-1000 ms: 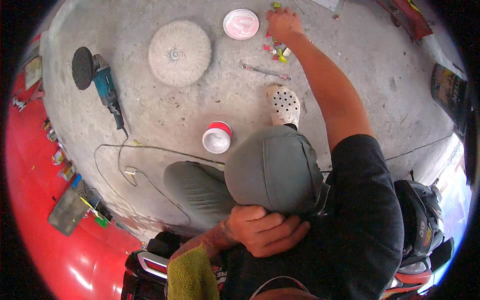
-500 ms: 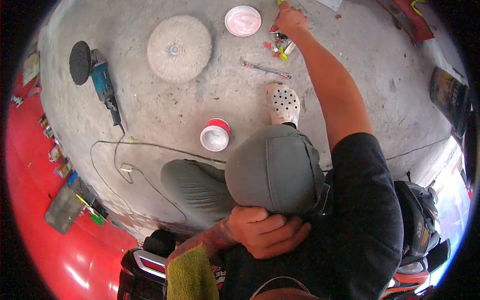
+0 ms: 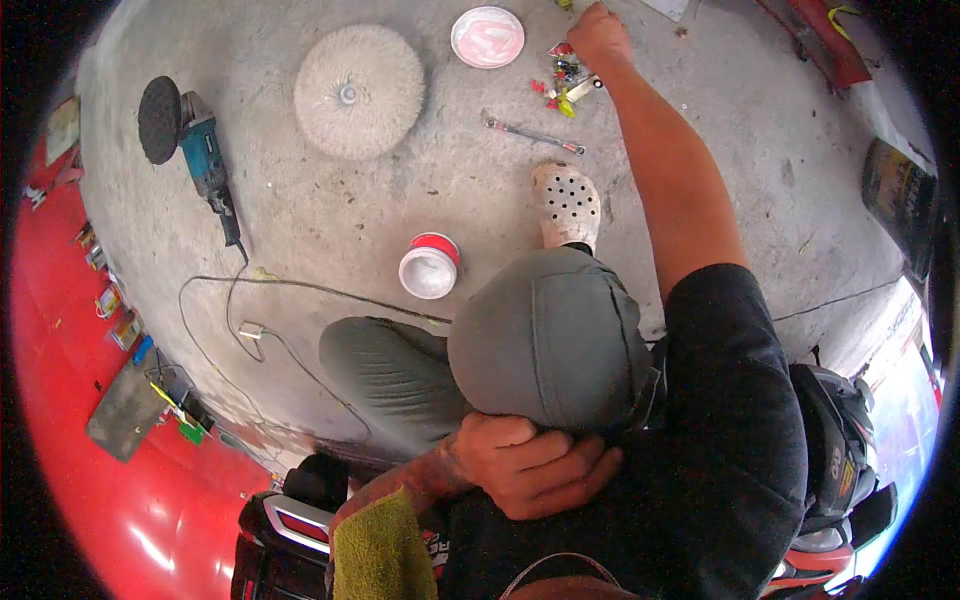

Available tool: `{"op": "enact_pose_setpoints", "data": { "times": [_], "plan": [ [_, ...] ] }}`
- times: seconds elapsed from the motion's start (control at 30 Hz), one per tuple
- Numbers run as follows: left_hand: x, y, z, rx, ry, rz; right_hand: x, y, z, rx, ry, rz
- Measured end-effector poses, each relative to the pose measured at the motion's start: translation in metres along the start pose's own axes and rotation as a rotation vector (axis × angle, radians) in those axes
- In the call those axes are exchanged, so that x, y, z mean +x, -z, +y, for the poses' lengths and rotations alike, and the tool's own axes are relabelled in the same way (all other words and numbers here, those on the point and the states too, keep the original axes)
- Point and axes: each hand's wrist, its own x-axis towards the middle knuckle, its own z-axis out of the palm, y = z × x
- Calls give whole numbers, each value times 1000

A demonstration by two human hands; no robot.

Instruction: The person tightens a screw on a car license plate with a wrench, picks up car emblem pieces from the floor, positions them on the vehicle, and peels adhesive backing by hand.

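Head view: the pile of small parts (image 3: 566, 80), red, yellow-green, dark and pale, lay on the concrete floor (image 3: 800, 200), ahead of the person and toward the right. Just beyond it, at the top edge, sat another yellow-green piece (image 3: 565, 4), partly cut off.

The right hand (image 3: 600, 38) was at the far side of the pile, its arm stretched well forward, its fingers bent and pointing toward that piece. Whether they were pinching anything could not be told, since the back of the hand hid the fingertips. The step in hand looked like a reach among the small parts; pieces of that size would call for a light fingertip pinch, without knocking the rest of the pile.

Nearer the person, a double-ended wrench (image 3: 535, 136) lay flat, short of the toe of a perforated shoe (image 3: 566, 195). To the left of the pile was a shallow round dish (image 3: 487, 67) smeared pink and white, and then a fleecy round pad (image 3: 365, 75). Farther left lay a teal power tool (image 3: 206, 160) with a black disc, its cord (image 3: 340, 290) running back toward the legs. A tub (image 3: 437, 242) with a red side and white contents stood near the knees.

The left hand (image 3: 540, 465) rested against the grey trouser leg (image 3: 540, 340), 4 fingers curled together, palm hidden. A green towel (image 3: 380, 550) hung by that forearm.
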Motion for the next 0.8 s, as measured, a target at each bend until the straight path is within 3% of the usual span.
{"op": "enact_pose_setpoints", "data": {
  "times": [0.13,0.43,0.53,0.63,0.8],
  "plan": [
    [4,1,0,16,13,11,-4,4,0,-34,-34,87],
    [6,2,3,19,15,-45,-18,53,29,434,51,-122],
    [5,0,2,23,13,-34,23,5,78,457,188,145],
    [5,0,3,16,18,-36,21,2,89,904,12,-38],
    [5,6,1,-39,-4,-88,5,2,98,1232,-3,-117]
  ]
}}
